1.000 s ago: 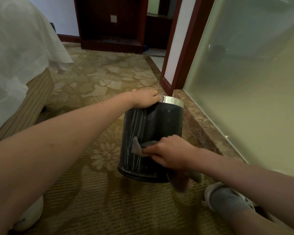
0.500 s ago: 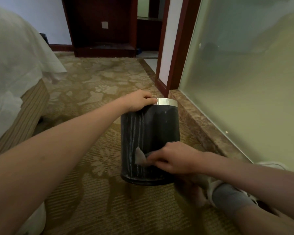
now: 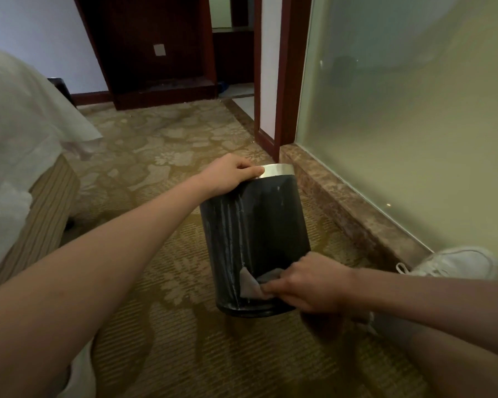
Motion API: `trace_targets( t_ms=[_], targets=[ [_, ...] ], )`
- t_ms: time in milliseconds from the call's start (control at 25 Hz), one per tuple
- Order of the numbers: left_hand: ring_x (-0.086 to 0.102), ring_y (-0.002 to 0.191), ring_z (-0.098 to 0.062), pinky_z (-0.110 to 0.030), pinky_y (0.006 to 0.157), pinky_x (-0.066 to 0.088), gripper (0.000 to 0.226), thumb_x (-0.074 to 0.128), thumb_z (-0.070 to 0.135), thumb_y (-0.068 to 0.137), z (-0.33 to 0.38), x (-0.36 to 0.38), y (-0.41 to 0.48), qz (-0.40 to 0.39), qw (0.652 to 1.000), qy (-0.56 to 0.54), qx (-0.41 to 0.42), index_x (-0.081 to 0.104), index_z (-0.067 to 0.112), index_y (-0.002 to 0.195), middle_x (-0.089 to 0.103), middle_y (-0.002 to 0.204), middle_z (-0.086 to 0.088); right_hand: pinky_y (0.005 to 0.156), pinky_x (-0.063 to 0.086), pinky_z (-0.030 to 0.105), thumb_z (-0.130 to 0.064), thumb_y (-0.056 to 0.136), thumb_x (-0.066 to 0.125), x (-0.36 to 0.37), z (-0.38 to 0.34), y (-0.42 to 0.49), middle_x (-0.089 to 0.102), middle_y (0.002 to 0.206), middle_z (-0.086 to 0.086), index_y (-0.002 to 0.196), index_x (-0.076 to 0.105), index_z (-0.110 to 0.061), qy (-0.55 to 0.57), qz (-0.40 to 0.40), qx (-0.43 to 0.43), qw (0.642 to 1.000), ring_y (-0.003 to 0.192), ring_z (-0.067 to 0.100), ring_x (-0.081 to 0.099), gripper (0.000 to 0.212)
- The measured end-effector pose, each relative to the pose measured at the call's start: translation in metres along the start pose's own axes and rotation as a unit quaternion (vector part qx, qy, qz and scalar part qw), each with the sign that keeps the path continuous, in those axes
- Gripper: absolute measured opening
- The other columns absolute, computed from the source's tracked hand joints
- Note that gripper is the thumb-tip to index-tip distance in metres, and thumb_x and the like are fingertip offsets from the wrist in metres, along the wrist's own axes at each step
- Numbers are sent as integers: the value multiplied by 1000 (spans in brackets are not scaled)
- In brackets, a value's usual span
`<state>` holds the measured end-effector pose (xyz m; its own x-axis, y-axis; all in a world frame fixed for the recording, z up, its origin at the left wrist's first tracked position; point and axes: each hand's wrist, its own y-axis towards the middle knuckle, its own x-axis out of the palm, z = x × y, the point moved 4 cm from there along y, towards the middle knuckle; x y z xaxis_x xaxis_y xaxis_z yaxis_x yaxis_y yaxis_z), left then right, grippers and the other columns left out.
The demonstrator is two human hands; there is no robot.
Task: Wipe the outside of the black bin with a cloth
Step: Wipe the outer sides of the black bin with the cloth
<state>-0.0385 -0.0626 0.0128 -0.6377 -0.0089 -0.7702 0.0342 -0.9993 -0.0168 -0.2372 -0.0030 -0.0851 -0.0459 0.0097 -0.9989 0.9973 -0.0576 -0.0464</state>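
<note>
The black bin (image 3: 268, 225) with a silver rim stands on the patterned carpet, tilted slightly away from me, pale streaks running down its left side. My left hand (image 3: 227, 175) grips the rim at the top left. My right hand (image 3: 308, 285) holds a grey cloth (image 3: 252, 284) pressed against the bin's lower wall near the base. Part of the cloth hangs down under my right hand, in shadow.
A bed with a white cover (image 3: 20, 145) fills the left. A stone ledge (image 3: 351, 214) under a frosted glass wall (image 3: 414, 124) runs along the right. My white shoe (image 3: 454, 262) sits by the ledge. A dark wooden cabinet (image 3: 156, 53) and doorway lie behind.
My right hand has slid the cloth down the bin's side, from mid-height toward the base. My left hand stays on the rim.
</note>
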Motion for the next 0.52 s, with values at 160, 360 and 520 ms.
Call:
trace_targets(
  t_ms=[160, 360, 520],
  targets=[
    [64, 88, -18, -40, 85, 51, 30, 50, 52, 94, -3, 2, 7, 36, 999, 21, 2, 69, 29, 88, 68, 88, 4, 60, 50, 31, -41, 98, 37, -44, 39, 11, 70, 85, -3, 116, 56, -37, 39, 206, 138, 968, 71, 20, 67, 26],
    [67, 90, -18, -46, 92, 50, 45, 45, 58, 93, -8, 1, 11, 42, 998, 38, -33, 70, 23, 107, 72, 97, -1, 51, 52, 30, -35, 99, 41, 16, 6, -12, 66, 87, -1, 134, 35, -37, -29, 25, 41, 998, 58, 18, 63, 35],
    [66, 93, -18, -46, 95, 49, 44, 41, 56, 95, -11, 0, 9, 55, 996, 46, -46, 67, 26, 113, 71, 101, -1, 59, 53, 33, -38, 100, 34, -2, 16, -2, 66, 94, 0, 134, 40, -37, -67, 1, -9, 998, 67, 21, 64, 34]
  ],
)
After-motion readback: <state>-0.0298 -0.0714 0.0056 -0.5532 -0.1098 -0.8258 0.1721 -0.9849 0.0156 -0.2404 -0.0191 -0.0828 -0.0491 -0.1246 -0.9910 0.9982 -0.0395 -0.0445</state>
